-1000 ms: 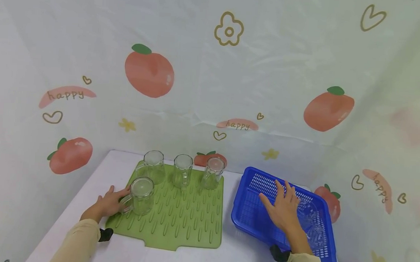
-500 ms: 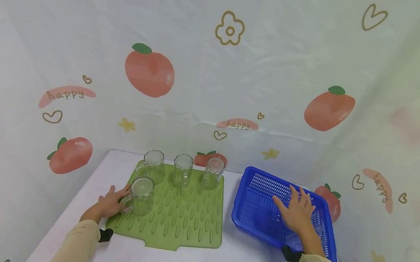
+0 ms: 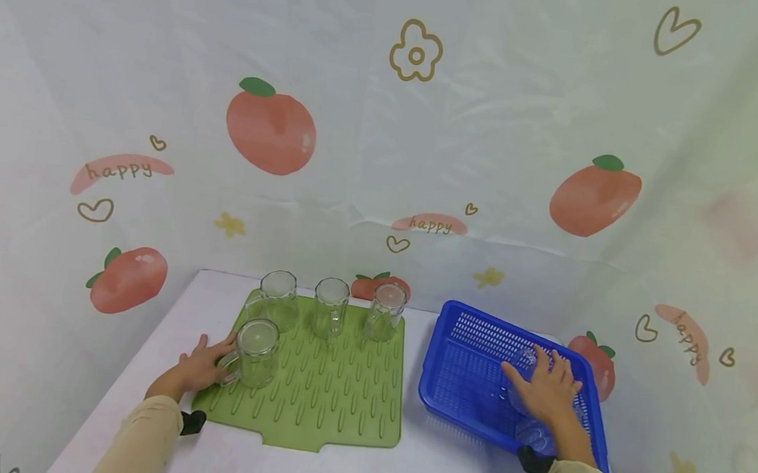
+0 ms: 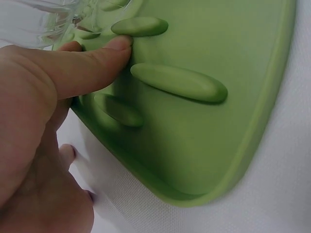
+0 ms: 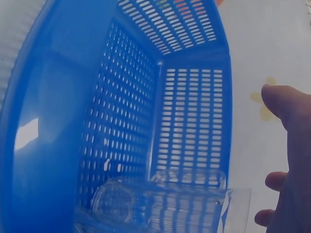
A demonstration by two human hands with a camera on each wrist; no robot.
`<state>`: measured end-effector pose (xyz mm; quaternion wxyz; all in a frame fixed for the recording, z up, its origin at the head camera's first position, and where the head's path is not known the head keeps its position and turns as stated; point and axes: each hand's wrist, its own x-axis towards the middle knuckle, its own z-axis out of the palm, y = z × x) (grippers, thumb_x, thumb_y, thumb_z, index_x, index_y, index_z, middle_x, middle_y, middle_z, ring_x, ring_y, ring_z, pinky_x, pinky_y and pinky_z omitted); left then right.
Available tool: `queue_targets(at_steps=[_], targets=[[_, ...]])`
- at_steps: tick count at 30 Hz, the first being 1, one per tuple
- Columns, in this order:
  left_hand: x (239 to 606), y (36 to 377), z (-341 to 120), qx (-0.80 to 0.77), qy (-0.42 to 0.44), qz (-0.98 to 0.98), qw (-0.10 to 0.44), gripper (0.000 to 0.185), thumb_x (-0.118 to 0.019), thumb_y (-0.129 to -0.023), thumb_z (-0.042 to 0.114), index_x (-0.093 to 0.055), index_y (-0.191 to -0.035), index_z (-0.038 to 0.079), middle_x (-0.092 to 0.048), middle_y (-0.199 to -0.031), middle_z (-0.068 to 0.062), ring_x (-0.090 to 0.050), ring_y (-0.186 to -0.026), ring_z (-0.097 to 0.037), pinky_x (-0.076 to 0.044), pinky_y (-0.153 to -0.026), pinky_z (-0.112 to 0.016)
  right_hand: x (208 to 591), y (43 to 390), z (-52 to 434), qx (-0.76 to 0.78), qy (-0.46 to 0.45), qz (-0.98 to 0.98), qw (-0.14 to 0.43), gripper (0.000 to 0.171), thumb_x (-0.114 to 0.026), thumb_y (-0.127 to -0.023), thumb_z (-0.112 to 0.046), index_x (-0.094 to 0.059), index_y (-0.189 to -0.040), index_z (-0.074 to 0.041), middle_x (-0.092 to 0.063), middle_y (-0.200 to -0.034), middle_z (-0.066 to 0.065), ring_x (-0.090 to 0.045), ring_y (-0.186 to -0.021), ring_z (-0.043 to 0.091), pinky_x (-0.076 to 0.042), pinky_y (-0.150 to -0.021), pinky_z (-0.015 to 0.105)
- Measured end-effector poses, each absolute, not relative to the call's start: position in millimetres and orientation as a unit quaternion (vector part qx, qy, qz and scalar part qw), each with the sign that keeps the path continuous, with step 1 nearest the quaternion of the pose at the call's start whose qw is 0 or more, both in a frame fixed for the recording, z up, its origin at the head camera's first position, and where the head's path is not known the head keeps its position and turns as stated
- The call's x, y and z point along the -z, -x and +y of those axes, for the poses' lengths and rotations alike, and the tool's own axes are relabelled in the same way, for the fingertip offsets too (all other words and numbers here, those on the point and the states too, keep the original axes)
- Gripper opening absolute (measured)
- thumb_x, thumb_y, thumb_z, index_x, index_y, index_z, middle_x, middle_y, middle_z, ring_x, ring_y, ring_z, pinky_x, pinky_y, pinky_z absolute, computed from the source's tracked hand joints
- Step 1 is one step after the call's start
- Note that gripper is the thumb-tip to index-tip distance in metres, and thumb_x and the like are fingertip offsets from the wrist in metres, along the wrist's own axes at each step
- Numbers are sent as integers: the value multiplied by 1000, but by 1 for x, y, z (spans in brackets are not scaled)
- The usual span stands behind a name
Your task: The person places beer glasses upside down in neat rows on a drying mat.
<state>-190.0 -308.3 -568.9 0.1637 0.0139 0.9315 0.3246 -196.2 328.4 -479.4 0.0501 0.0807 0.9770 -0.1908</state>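
Observation:
My left hand (image 3: 201,367) rests at the left edge of a green ribbed drying mat (image 3: 336,400), beside the handle of a clear glass mug (image 3: 257,352). In the left wrist view its thumb (image 4: 97,58) lies straight on the mat (image 4: 218,145), just under the mug (image 4: 34,19). My right hand (image 3: 545,395) reaches into a blue slotted basket (image 3: 470,343), fingers spread over a clear glass (image 3: 523,361) lying inside. The right wrist view shows that glass (image 5: 160,204) on the basket floor (image 5: 63,121), with the hand (image 5: 291,160) beside it, not closed round it.
Three more clear glasses (image 3: 279,301) (image 3: 330,307) (image 3: 385,313) stand in a row at the back of the mat. Another glass (image 3: 536,436) lies near the basket's front corner. The white table ends close to patterned cloth walls at the back and on both sides.
My right hand has slid from the middle of the basket to its right side and lowered over the glass. The left hand and the mug have not moved.

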Motion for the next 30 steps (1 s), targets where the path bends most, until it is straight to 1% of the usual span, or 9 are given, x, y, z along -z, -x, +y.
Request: queue_targets(at_steps=[2,9,15,19,22,24,26,30], targets=[[570,190,-309,-323,-14,932,162,69,-62,-91,11,-38,-155,2,-18,-165,-30,9,-147,-64,6,-107,-87,480,197,331,187,-80,978,48,104,-48,-96,-69,-11,-159,5,2,-160,44,3,-146,68,6,-112,84],[571,190,-310,-322,-12,934,157,69,-61,-90,9,-38,-155,2,-21,-165,-28,7,-147,-65,6,-106,-87,476,200,337,200,-87,974,67,105,-52,-96,-65,-5,-158,6,6,-158,46,8,-144,68,7,-113,83],[572,189,-309,-324,-14,933,158,68,-61,-89,8,-41,-154,2,-19,-167,-23,7,-148,-64,6,-105,-88,471,203,343,191,-85,976,65,105,-58,-96,-59,-6,-157,10,3,-156,49,5,-143,71,0,-114,83],[570,187,-309,-332,-11,930,157,68,-61,-88,8,-42,-153,2,-19,-168,-23,8,-148,-64,9,-106,-87,471,206,345,189,-86,976,69,107,-61,-95,-57,-6,-157,10,3,-155,49,5,-142,72,-2,-114,83],[570,186,-309,-332,-13,930,156,67,-62,-88,8,-43,-152,2,-19,-167,-23,8,-148,-64,9,-105,-87,472,209,348,188,-88,975,78,110,-62,-93,-58,-4,-157,10,3,-155,49,5,-142,72,-2,-113,83],[571,185,-308,-328,-8,932,154,68,-62,-87,10,-44,-153,4,-20,-167,-21,6,-149,-63,8,-107,-86,474,209,350,184,-87,975,87,111,-64,-92,-58,-4,-157,10,3,-155,49,5,-142,72,-4,-113,83],[571,185,-308,-326,-8,933,154,68,-61,-87,9,-44,-152,3,-20,-167,-21,6,-149,-63,7,-106,-87,476,210,353,177,-83,976,95,112,-65,-91,-58,-4,-157,10,0,-154,49,3,-142,72,-7,-112,84],[570,186,-306,-329,-5,931,156,68,-61,-87,8,-43,-153,2,-21,-167,-22,6,-149,-63,7,-107,-86,478,212,355,167,-79,977,109,108,-69,-90,-52,-8,-157,7,-3,-153,47,0,-141,71,-10,-111,85]])
